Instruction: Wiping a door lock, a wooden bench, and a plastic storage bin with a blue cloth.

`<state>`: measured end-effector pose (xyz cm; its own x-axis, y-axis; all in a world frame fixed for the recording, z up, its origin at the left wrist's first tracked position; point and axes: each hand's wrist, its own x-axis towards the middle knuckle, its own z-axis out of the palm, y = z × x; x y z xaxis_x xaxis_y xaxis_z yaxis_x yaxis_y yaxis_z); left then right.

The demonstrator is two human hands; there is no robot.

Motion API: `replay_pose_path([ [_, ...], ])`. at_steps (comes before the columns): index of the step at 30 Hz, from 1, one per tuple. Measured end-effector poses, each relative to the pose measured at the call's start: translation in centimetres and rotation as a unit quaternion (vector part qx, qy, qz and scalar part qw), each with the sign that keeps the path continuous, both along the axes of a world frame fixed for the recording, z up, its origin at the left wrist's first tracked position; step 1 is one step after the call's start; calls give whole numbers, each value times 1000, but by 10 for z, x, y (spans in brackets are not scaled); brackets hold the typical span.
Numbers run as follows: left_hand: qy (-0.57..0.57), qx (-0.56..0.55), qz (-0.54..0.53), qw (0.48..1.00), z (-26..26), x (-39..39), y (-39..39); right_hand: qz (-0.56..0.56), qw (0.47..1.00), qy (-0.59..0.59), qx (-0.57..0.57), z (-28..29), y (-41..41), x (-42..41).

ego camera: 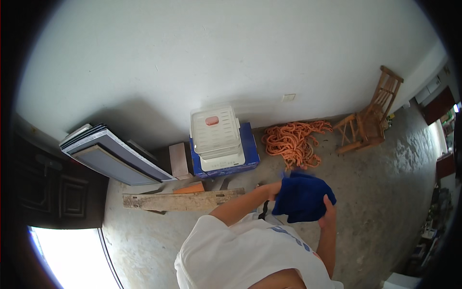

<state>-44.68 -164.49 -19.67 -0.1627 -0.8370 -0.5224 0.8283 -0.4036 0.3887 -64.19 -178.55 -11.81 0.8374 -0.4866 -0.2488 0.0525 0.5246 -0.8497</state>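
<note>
A dark blue cloth (pixel 303 198), folded or bunched, hangs in front of my body between both hands. My right hand (pixel 327 213) grips its right edge, with the fingers showing on the near side. At the cloth's left edge is my left hand (pixel 275 191); its fingers are hidden behind the fabric, though it appears to hold that side. Just beyond the cloth, a heap of orange rope (pixel 292 141) lies on the concrete floor against the wall.
A white electric food steamer (pixel 216 133) with a clear lid stands on a blue cardboard box (pixel 252 144). Framed screens (pixel 119 159) lean at the left, near a dark door (pixel 61 191). A narrow wooden bench (pixel 180 200) stands front left. A wooden chair (pixel 371 119) is at right.
</note>
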Motion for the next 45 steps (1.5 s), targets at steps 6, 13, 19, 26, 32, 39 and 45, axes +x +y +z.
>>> replay_pose_path([
  [6, -29, 22, 60, 998, -17, 73, -15, 76, 967, 244, 12, -23, -97, 51],
  [13, 96, 144, 242, 955, -65, 109, -24, 39, 928, 353, -111, -83, -152, 94],
  [19, -563, 208, 189, 777, -49, 146, -28, 335, 631, 220, -664, -73, -190, 157],
  [26, -574, 169, 315, 737, 53, 194, -64, 258, 705, 4, -660, -34, -266, 239],
  [32, -787, 154, -28, 597, 101, 199, -89, 439, 830, 120, -323, -3, -322, 279],
  [39, -224, -299, 452, 810, 168, 254, -88, 258, 953, -145, 64, 77, -326, 329],
  [45, 64, -292, 473, 829, 103, 209, -128, 194, 964, -85, 159, 51, -300, 346],
])
